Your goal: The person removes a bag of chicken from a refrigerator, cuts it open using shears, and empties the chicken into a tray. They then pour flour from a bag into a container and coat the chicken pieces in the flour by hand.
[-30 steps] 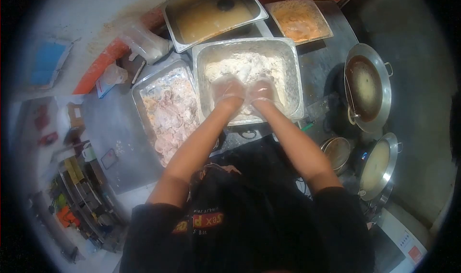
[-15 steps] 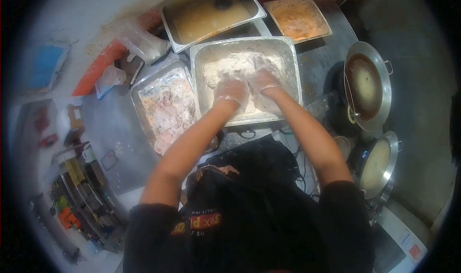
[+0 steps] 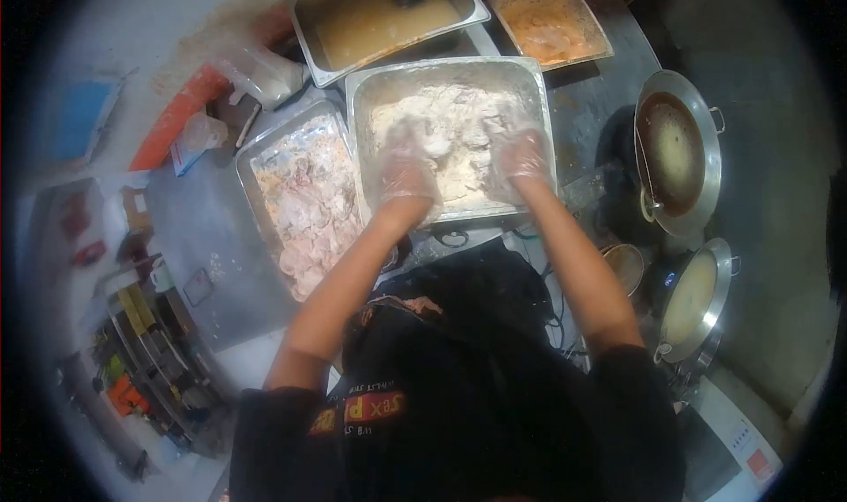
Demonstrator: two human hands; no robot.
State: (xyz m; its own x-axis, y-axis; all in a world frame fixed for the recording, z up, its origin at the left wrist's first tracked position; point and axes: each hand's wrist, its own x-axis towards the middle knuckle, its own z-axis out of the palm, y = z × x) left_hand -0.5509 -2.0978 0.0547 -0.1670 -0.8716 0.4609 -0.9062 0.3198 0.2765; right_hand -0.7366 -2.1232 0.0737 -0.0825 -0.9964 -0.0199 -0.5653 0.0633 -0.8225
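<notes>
A deep metal pan [image 3: 360,83] in front of me holds pale flour [image 3: 459,189] with floury lumps [image 3: 450,136] in it. Both hands wear clear, loose plastic gloves. Inside the pan's left side is my left hand [image 3: 408,171], its fingers smeared by motion against the flour. My right hand [image 3: 520,155] is at the right side, fingers down by the coated pieces and partly covered in flour. Whether either hand grips a piece cannot be made out. Left of the pan, a shallow metal tray [image 3: 250,177] holds raw pieces [image 3: 304,237] that look like chicken, partly floured.
Behind the pan stand a tray of cloudy liquid [image 3: 375,34] and a tray of orange-coated pieces [image 3: 549,30]. Two wide pans of liquid, a dark one [image 3: 675,153] and a paler one [image 3: 693,299], stand at right. A plastic bag [image 3: 260,74] lies at back left.
My hands have moved apart, from close together in the middle of the pan to its left and right sides. More of the floury lumps between them now shows.
</notes>
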